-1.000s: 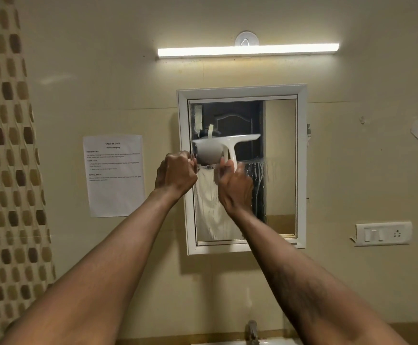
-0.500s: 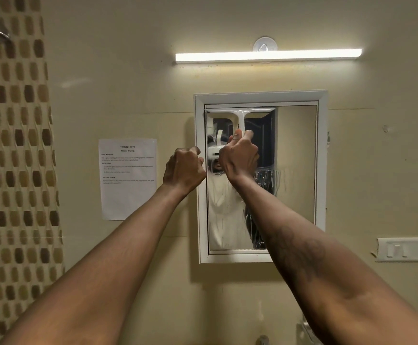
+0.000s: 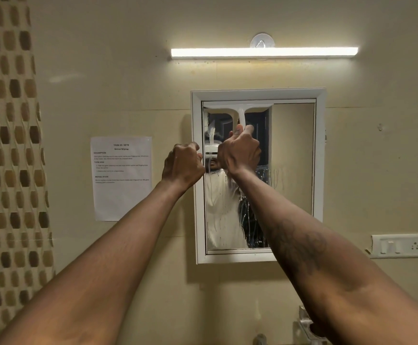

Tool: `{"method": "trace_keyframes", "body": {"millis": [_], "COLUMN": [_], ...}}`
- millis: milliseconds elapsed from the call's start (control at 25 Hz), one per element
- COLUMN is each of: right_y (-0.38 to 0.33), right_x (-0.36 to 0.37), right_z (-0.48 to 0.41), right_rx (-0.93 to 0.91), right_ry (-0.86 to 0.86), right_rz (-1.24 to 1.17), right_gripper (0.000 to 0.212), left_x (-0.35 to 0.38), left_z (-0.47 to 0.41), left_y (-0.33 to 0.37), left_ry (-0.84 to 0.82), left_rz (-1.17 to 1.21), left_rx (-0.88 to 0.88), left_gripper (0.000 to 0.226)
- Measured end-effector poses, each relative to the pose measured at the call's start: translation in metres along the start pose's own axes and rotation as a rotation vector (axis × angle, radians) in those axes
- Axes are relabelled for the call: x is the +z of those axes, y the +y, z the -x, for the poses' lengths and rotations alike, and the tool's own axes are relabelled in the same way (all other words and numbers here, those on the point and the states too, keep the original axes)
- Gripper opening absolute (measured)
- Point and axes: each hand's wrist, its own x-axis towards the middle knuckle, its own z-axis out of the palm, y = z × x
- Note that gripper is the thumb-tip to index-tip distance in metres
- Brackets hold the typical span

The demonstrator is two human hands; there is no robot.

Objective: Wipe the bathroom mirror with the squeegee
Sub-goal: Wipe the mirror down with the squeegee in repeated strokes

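The right hand grips the white plastic squeegee at the top of the white-framed wall mirror, ready for a downward pull, while the clenched left hand rests at the frame's left edge, seemingly bracing.

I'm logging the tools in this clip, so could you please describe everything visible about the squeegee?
The squeegee is white, plastic by its look, and T-shaped: a long straight blade with a narrow handle dropping from its middle. The blade lies level along the top edge of the mirror, over its left part, seemingly pressed to the glass. The right hand grips the handle's lower end, hiding it.
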Motion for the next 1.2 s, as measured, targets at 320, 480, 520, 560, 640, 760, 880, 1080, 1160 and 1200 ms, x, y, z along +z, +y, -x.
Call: {"method": "trace_keyframes", "body": {"millis": [320,480,520,560,640,760,880,1080,1160,1200], "right_y": [0.015,0.028,0.032,0.036,0.045,0.056,0.064,0.077,0.082,0.083], "right_x": [0.000,0.004,0.004,0.002,0.000,0.001,0.002,-0.003,-0.008,-0.011], "right_z": [0.015,0.033,0.037,0.041,0.051,0.066,0.079,0.101,0.111,0.115], "right_rx": [-0.021,-0.002,-0.005,-0.007,0.000,0.034,0.050,0.076,0.098,0.106], "right_ry": [-0.032,-0.067,-0.078,-0.086,-0.094,-0.101,-0.106,-0.138,-0.159,-0.167], "right_rz": [0.085,0.119,0.129,0.134,0.129,0.133,0.165,0.166,0.172,0.178], "right_gripper": [0.033,0.029,0.027,0.025,0.025,0.026,0.029,0.034,0.034,0.034], "left_x": [0.004,0.008,0.009,0.010,0.013,0.017,0.019,0.021,0.020,0.019], "left_z": [0.007,0.012,0.013,0.014,0.018,0.024,0.029,0.040,0.044,0.047], "left_y": [0.000,-0.003,-0.004,-0.005,-0.006,-0.008,-0.009,-0.012,-0.013,-0.014], "left_ry": [-0.002,-0.025,-0.033,-0.040,-0.053,-0.069,-0.078,-0.090,-0.095,-0.098], "left_rz": [-0.011,-0.013,-0.010,-0.012,-0.018,-0.018,-0.015,0.002,0.012,0.018], "left_rx": [-0.024,-0.033,-0.037,-0.042,-0.052,-0.059,-0.058,-0.056,-0.068,-0.072], "left_gripper": [0.033,0.032,0.032,0.032,0.032,0.032,0.032,0.033,0.034,0.034]}}
